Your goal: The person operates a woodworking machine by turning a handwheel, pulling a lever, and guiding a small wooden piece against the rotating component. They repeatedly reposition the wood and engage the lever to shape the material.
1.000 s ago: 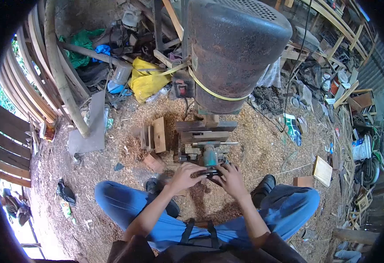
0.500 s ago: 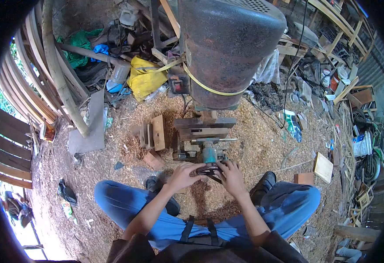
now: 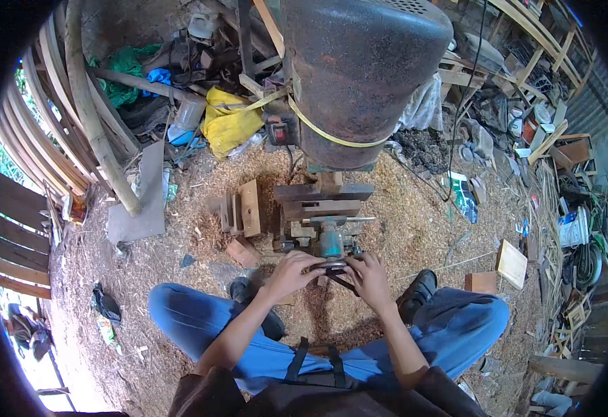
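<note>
My left hand [image 3: 292, 276] is closed on the left side of a small dark part [image 3: 333, 267] at the lower end of a green cylindrical machine piece [image 3: 331, 243]. My right hand [image 3: 369, 279] is closed on the right side of that part. A dark strip [image 3: 342, 279] hangs between my hands, close to the right fingers. The fingers hide some of the part, and its exact shape is too small to tell. Just beyond stand wooden crosspieces [image 3: 323, 209] of the machine, below a large dark housing [image 3: 366, 83].
Wooden blocks [image 3: 250, 210] lie left of the machine. Another block [image 3: 481, 282] and a pale board [image 3: 511, 265] are on the shavings-covered floor at right. A yellow bag [image 3: 229, 125] sits at the upper left. A black cable [image 3: 451, 163] hangs at right. My feet flank the machine.
The dark part has turned between my fingers and now shows a lighter, shiny rim. My right fingers have shifted slightly, and the dark strip lies at a different angle.
</note>
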Demonstrator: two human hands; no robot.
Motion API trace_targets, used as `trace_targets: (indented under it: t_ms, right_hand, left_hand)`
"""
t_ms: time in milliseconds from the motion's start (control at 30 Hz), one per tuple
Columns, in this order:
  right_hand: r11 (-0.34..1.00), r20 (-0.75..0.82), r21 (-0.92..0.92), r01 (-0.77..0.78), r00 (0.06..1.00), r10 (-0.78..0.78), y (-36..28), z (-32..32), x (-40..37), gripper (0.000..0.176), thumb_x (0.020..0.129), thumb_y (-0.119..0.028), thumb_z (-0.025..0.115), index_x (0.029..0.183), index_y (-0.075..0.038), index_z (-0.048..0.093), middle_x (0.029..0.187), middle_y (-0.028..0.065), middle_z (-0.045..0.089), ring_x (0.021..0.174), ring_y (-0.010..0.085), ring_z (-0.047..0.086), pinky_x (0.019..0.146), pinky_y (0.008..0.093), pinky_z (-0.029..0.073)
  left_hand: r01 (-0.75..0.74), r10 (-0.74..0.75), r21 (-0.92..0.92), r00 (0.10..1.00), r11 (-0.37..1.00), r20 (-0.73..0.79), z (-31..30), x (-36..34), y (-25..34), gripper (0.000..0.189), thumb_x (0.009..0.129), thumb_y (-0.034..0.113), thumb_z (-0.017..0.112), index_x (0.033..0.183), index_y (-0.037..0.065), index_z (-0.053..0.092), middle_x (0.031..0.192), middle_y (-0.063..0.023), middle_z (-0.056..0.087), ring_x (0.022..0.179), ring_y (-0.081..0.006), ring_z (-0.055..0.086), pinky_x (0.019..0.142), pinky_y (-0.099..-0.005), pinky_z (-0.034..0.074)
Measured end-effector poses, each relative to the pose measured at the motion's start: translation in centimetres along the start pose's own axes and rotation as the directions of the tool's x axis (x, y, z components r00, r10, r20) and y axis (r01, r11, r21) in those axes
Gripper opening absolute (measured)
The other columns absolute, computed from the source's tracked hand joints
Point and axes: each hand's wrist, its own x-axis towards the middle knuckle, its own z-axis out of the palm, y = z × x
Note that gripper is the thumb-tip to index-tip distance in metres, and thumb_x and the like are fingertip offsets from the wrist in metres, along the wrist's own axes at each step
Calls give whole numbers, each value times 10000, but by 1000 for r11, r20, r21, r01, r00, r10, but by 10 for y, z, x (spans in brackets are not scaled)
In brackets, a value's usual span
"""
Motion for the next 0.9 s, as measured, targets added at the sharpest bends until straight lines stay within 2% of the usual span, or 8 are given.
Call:
trace_targets:
  t_ms: [267, 333, 433, 533, 633, 733, 800, 900]
  right_hand:
    - [984, -4, -17, 178, 984, -178, -39, 23, 22, 237, 863, -221, 741, 1070, -107, 733, 1032, 97, 618, 1003, 308, 589, 912, 447, 427]
    - [989, -22, 10, 147, 989, -147, -39, 18, 18, 270, 862, -236, 745, 1100, -112, 720, 1077, 99, 620, 1038, 308, 583, 944, 442, 410]
    - [1000, -26, 13, 0, 1000, 0, -16, -1, 2, 269, 860, -182, 726, 1117, -102, 717, 1118, 96, 638, 1052, 300, 590, 960, 444, 401]
    - [999, 37, -40, -2, 999, 3, 1, 6, -1, 288, 835, -172, 736, 1113, -98, 721, 1088, 89, 645, 1057, 309, 587, 990, 465, 397]
    - [996, 0, -10, 84, 996, -84, -19, 16, 10, 269, 828, -143, 727, 1094, -104, 731, 1046, 83, 645, 1041, 298, 590, 999, 471, 395]
    - [983, 22, -13, 183, 983, -183, -38, 22, 19, 292, 850, -171, 723, 1135, -106, 719, 1055, 88, 635, 1052, 295, 582, 1005, 479, 390]
    - [987, -69, -9, 159, 985, -159, -43, 19, 19, 284, 851, -214, 747, 1117, -118, 723, 1065, 67, 627, 1044, 293, 580, 946, 461, 407]
    - [997, -46, -47, 57, 997, -60, -9, 5, 2, 274, 872, -220, 731, 1120, -103, 719, 1049, 83, 647, 1020, 310, 586, 933, 465, 413]
  left_hand:
    - [43, -71, 175, 985, 984, 160, -2, -21, -44, 364, 829, 298, 790, 1124, 90, 743, 1030, -122, 733, 1025, -326, 658, 931, -428, 495]
    - [153, -176, 169, 976, 974, 129, -4, -19, -23, 382, 832, 315, 788, 1143, 97, 739, 1068, -132, 727, 1036, -343, 658, 952, -427, 491]
    - [95, -98, 37, 993, 995, 71, -13, -3, 4, 396, 831, 308, 793, 1157, 90, 736, 1068, -138, 724, 1039, -335, 662, 948, -422, 493]
    - [-4, 3, 56, 1000, 998, 19, -4, -5, -3, 349, 847, 280, 779, 1149, 110, 743, 1080, -104, 728, 1083, -308, 637, 960, -420, 490]
    - [132, -136, 54, 988, 990, 70, -5, -14, -21, 346, 848, 278, 777, 1150, 111, 742, 1088, -103, 728, 1095, -305, 634, 968, -418, 489]
    - [-31, 3, 192, 989, 981, 146, -8, -18, -32, 336, 851, 277, 772, 1138, 103, 744, 1077, -111, 726, 1088, -313, 631, 975, -419, 485]
    - [72, -72, 209, 997, 975, -7, -3, -20, -19, 332, 857, 287, 765, 1124, 92, 743, 1062, -124, 724, 1072, -323, 632, 987, -434, 468]
    - [77, -78, 25, 996, 997, 32, -9, -8, 3, 333, 855, 292, 766, 1113, 83, 743, 1046, -133, 721, 1057, -328, 633, 983, -442, 462]
